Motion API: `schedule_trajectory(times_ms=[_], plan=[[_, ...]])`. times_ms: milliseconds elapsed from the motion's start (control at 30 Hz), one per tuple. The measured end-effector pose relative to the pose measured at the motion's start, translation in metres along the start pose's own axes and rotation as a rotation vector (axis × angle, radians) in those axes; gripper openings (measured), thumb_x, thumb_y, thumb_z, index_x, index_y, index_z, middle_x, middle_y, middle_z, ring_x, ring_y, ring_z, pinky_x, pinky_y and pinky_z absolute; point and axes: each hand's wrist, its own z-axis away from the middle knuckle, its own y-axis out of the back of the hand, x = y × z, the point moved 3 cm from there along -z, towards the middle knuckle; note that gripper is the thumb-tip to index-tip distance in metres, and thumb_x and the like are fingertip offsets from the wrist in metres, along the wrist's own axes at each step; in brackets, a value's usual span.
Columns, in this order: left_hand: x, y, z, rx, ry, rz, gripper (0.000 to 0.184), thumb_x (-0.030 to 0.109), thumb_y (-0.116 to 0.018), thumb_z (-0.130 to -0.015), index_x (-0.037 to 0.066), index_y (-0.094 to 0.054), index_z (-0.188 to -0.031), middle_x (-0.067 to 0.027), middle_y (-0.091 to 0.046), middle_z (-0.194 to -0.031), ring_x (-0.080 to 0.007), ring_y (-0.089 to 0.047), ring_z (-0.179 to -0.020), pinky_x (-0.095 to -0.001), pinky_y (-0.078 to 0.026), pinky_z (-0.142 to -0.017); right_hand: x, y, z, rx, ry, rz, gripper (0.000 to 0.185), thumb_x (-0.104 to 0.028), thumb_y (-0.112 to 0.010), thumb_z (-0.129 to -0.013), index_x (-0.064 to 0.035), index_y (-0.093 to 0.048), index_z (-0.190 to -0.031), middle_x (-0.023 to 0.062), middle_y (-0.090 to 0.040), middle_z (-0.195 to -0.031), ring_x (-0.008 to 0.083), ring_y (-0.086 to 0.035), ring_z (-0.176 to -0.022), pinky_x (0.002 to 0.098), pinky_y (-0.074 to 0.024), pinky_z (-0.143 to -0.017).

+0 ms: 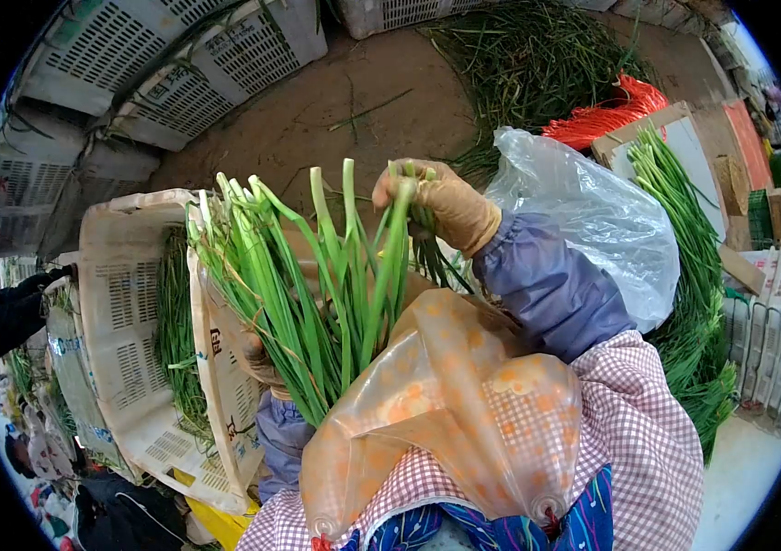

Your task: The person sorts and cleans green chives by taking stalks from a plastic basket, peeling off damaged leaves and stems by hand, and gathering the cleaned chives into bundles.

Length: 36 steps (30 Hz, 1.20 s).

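the bunch of green stalks point(312, 303) stands in front of the person's chest, pale ends up, the green lengths running down behind the edge of the clear, orange-spotted apron point(446, 404). the right hand point(436, 204) is closed on a few stalks near their upper ends, fingers bent round them at the right side of the bunch. the left hand point(266, 363) is at the lower left of the bunch, mostly hidden behind the stalks; i cannot tell how far it is open.

the stalks overlap too much to count, but at least five pale ends show along the top. one large white crate point(124, 303) lies just beside the bunch on the left, greens point(179, 321) inside it, its near rim partly behind the stalks. one clear plastic bag point(583, 220) sits just past the right sleeve, with one long heap of leaves point(694, 275) beyond it. farther off are one dark green pile point(537, 69) and one cluster of red strands point(616, 110).

brown ground point(317, 119) with scattered leaves stretches ahead of the hands, edged by at least three slotted crates point(253, 55) on the upper left and by the dark pile on the right.
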Motion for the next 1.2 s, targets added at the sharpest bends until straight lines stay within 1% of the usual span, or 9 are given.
schedule_trajectory(times_ms=[200, 333, 400, 533, 667, 933, 1000, 1067, 1200], plan=[[0.001, -0.002, -0.001, -0.005, -0.008, 0.012, 0.071, 0.028, -0.063, -0.073, -0.002, -0.034, -0.13, -0.023, -0.052, -0.117, -0.0367, -0.056, -0.102, -0.052, -0.047, -0.089, -0.038, 0.065, -0.01, 0.549, 0.613, -0.069, 0.029, -0.033, -0.049, -0.091, -0.005, -0.056, -0.084, 0.009, -0.062, -0.073, 0.0177, -0.06, -0.06, 0.0298, -0.0524, -0.054], [0.003, -0.004, -0.001, -0.001, -0.014, 0.021, 0.071, 0.029, -0.063, -0.073, -0.002, -0.034, -0.13, -0.023, -0.052, -0.117, -0.037, -0.056, -0.102, -0.0525, -0.047, -0.089, -0.076, 0.135, 0.022, 0.972, 1.005, 0.147, 0.022, -0.027, -0.056, -0.089, -0.0054, -0.06, -0.084, 0.0033, -0.055, -0.064, 0.011, -0.051, -0.053, 0.0245, -0.0463, -0.049], [0.001, -0.006, -0.001, 0.002, -0.018, 0.024, 0.072, 0.03, -0.063, -0.073, -0.002, -0.033, -0.13, -0.023, -0.052, -0.117, -0.0372, -0.056, -0.102, -0.0528, -0.046, -0.089, -0.071, 0.097, 0.022, 0.911, 0.822, 0.659, 0.013, -0.022, -0.062, -0.085, -0.0082, -0.062, -0.084, -0.0051, -0.051, -0.061, 0.003, -0.039, -0.05, 0.0188, -0.0359, -0.045], [-0.001, -0.007, -0.001, 0.012, -0.016, 0.034, 0.073, 0.031, -0.063, -0.073, -0.002, -0.033, -0.131, -0.023, -0.052, -0.117, -0.0375, -0.055, -0.102, -0.0533, -0.046, -0.089, -0.029, 0.006, 0.031, 0.143, -0.133, 0.182, 0.026, -0.023, -0.069, -0.079, -0.0055, -0.065, -0.098, -0.006, -0.058, -0.071, 0.0015, -0.048, -0.063, 0.0158, -0.0369, -0.054], [-0.001, -0.011, 0.005, 0.016, -0.042, 0.034, 0.074, 0.032, -0.063, -0.073, -0.002, -0.032, -0.131, -0.023, -0.052, -0.117, -0.0379, -0.055, -0.102, -0.0538, -0.046, -0.089, -0.014, -0.012, 0.017, 0.181, -0.126, 0.248, 0.02, -0.025, -0.061, -0.085, -0.0065, -0.068, -0.086, -0.0016, -0.059, -0.068, 0.0049, -0.049, -0.058, 0.0181, -0.0385, -0.051], [-0.005, -0.004, 0.01, 0.009, -0.069, 0.098, 0.075, 0.032, -0.063, -0.074, -0.002, -0.031, -0.132, -0.0234, -0.052, -0.115, -0.0388, -0.055, -0.102, -0.055, -0.046, -0.089, -0.065, 0.052, -0.001, 0.677, 0.78, 0.506, 0.014, -0.016, -0.058, -0.087, -0.007, -0.067, -0.092, 0.0027, -0.062, -0.08, 0.0099, -0.058, -0.071, 0.0212, -0.0487, -0.062], [-0.004, 0.002, 0.012, -0.048, -0.053, 0.092, 0.074, 0.031, -0.063, -0.074, -0.002, -0.031, -0.132, -0.0238, -0.052, -0.114, -0.039, -0.054, -0.103, -0.0552, -0.046, -0.089, -0.094, 0.067, -0.003, 0.654, 1.125, 1.206, 0.017, -0.018, -0.06, -0.086, -0.0054, -0.066, -0.097, 0.0053, -0.062, -0.093, 0.0129, -0.059, -0.08, 0.0213, -0.0489, -0.071], [-0.004, -0.004, 0.01, -0.074, -0.065, 0.113, 0.074, 0.031, -0.063, -0.074, -0.003, -0.031, -0.131, -0.0244, -0.052, -0.114, -0.0396, -0.054, -0.104, -0.0556, -0.046, -0.089, -0.104, 0.099, -0.008, 0.864, 0.761, 1.204, 0.017, -0.02, -0.062, -0.085, -0.0065, -0.068, -0.093, 0.0089, -0.062, -0.098, 0.0156, -0.059, -0.083, 0.0231, -0.0469, -0.073], [-0.006, -0.005, 0.006, -0.108, -0.092, 0.164, 0.073, 0.029, -0.063, -0.074, -0.003, -0.03, -0.131, -0.0253, -0.052, -0.115, -0.0406, -0.053, -0.104, -0.056, -0.045, -0.089, -0.077, 0.088, -0.022, 0.536, 0.502, 0.883, 0.019, -0.025, -0.064, -0.084, -0.0066, -0.068, -0.089, 0.0013, -0.065, -0.086, 0.0102, -0.057, -0.081, 0.0249, -0.0449, -0.075]])
